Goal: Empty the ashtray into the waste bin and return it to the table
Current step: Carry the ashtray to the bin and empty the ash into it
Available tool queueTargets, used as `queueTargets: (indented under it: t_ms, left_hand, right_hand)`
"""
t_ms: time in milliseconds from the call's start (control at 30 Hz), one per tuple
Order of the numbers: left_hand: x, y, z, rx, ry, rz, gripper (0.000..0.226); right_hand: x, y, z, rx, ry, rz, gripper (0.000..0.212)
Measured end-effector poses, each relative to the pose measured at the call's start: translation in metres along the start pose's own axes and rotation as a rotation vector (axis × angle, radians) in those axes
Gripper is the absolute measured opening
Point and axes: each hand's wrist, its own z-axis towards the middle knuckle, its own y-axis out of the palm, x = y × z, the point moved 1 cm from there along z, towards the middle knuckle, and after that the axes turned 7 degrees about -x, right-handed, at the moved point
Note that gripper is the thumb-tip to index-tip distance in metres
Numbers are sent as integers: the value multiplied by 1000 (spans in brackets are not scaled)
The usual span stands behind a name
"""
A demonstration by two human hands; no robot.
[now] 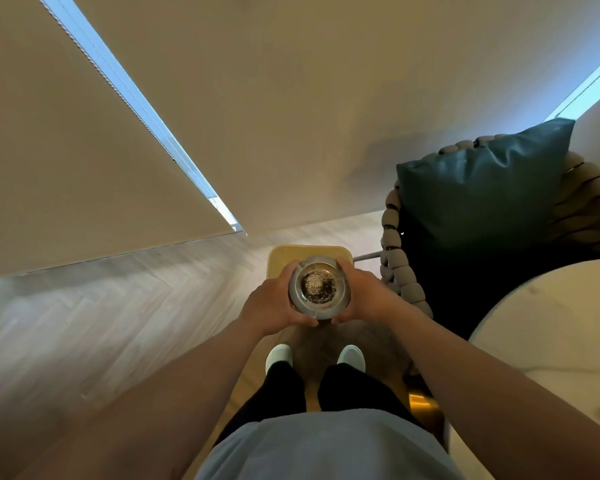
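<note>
You held the ashtray (318,292) level, dark ash still in its bowl, directly above the yellow waste bin (284,255) on the floor. Your left hand (277,303) and right hand (362,294), 2 equal grips, clasped opposite sides. The table (548,327) lay to your right.
</note>
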Motion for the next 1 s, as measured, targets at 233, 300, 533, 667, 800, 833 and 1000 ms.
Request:
queueTargets:
  t_ms: [233,300,533,667,800,833,1000]
  left_hand:
    - [-40,1,51,-79,28,-2,117]
    - [-59,3,66,-100,28,0,117]
    - [-112,14,110,-140,46,-12,120]
    - [-131,24,129,-143,63,-39,117]
    - [-143,34,149,-137,68,-43,115]
    - [-146,36,153,-135,76,-45,114]
    - [-156,41,171,-138,78,-47,113]
  right_hand:
    - [24,15,52,2,117,39,125]
    - [30,25,71,1,142,49,126]
    - [53,50,124,33,186,96,123]
    - [67,56,145,49,180,103,122]
    - [82,56,163,33,165,115,125]
    - [86,55,167,24,157,129,124]
    - [105,52,184,39,197,293,87]
